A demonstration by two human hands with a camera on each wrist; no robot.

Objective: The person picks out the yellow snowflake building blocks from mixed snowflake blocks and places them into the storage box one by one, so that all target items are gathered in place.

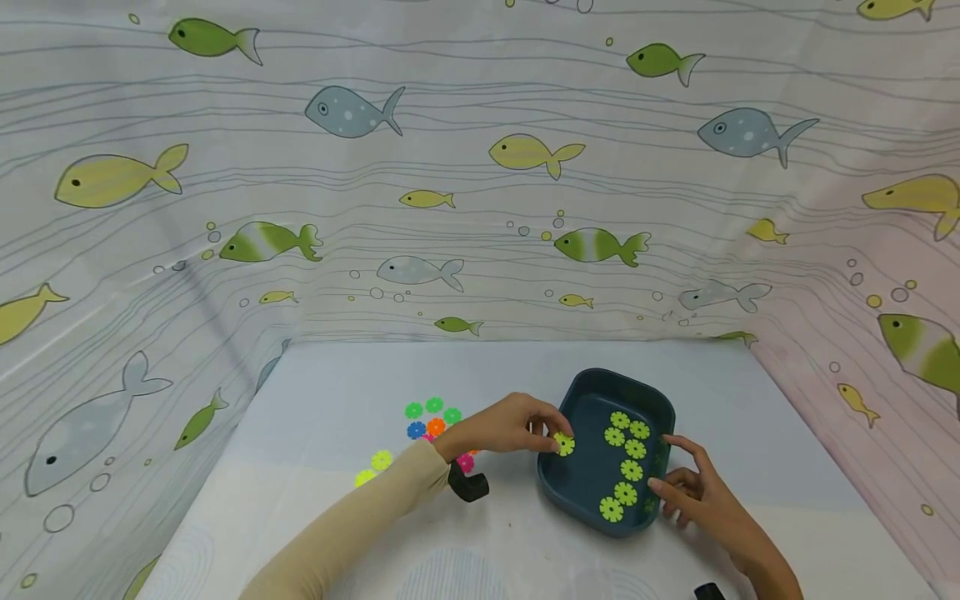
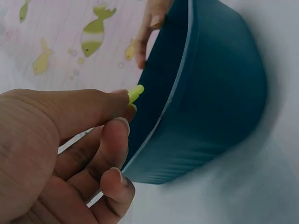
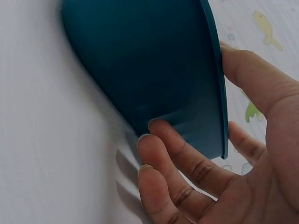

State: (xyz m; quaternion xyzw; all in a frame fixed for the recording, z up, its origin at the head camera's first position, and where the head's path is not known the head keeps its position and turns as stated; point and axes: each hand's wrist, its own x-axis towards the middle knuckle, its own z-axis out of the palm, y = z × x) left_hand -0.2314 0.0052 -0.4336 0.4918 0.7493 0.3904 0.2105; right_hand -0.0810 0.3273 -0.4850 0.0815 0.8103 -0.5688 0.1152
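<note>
A yellow interlocking disc (image 1: 564, 444), notched around its edge, is pinched between the thumb and fingertips of my left hand (image 1: 517, 423). That hand holds it over the left side of a dark blue plastic tub (image 1: 573, 492). Seen edge-on in the left wrist view, the disc (image 2: 135, 93) is level with the tub's rim. Several more yellow discs (image 1: 632, 471) lie on the tub's floor, toward its right. With thumb and index finger at the rim, my right hand (image 1: 701, 492) grips the tub's right side; its other fingers (image 3: 170, 137) are against or close to the outer wall.
Left of the tub, behind my left forearm, lie green discs (image 1: 434, 405), a blue disc (image 1: 416, 430), an orange disc (image 1: 436, 426) and pink ones, partly hidden. Two yellow discs (image 1: 382, 460) lie nearer the front. Fish-patterned sheeting (image 1: 480, 242) walls in the white table (image 1: 360, 375).
</note>
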